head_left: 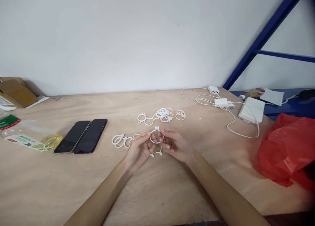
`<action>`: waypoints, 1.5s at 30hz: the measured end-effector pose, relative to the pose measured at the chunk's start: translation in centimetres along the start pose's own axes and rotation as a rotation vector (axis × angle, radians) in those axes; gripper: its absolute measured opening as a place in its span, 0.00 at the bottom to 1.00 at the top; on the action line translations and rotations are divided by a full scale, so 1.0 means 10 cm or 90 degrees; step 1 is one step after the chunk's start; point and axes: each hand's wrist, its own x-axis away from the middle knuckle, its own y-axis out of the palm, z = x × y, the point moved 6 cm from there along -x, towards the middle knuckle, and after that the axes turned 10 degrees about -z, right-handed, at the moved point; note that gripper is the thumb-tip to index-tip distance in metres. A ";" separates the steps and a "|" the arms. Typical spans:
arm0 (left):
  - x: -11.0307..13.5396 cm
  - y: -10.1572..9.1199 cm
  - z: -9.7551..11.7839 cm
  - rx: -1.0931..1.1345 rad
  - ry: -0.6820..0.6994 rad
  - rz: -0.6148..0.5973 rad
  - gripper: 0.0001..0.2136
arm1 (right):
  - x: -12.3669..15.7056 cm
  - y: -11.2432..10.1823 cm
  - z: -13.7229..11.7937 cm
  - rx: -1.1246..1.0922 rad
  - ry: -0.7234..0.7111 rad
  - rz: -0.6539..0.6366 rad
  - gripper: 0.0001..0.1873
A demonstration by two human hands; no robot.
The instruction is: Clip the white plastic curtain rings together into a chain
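Note:
Between my two hands, just above the table, is a white plastic ring (152,139) with a small tab at its top. My left hand (139,149) pinches its left side, and my right hand (175,144) grips the right side. Below them, partly hidden by my fingers, more white rings (159,153) lie on the wood. Several rings (118,141) rest to the left of my left hand, some overlapping. Farther back sits a loose pile of the same rings (162,113), with a pair (180,115) to its right.
Two phones (90,135) lie side by side at left, near a clear bottle (27,137) on its side. A cardboard box (18,91) stands at the back left. White chargers with cables (220,102), a white box (251,110) and a red plastic bag (286,150) occupy the right.

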 end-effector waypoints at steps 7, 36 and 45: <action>0.01 0.04 -0.09 0.109 -0.079 -0.050 0.09 | -0.01 -0.02 0.04 0.001 0.017 0.008 0.13; 0.02 -0.03 -0.15 -0.011 -0.088 -0.017 0.15 | -0.01 0.12 0.12 0.063 0.042 0.014 0.14; -0.01 0.00 -0.12 -0.005 -0.076 0.003 0.17 | -0.04 0.16 0.14 0.014 0.040 -0.013 0.17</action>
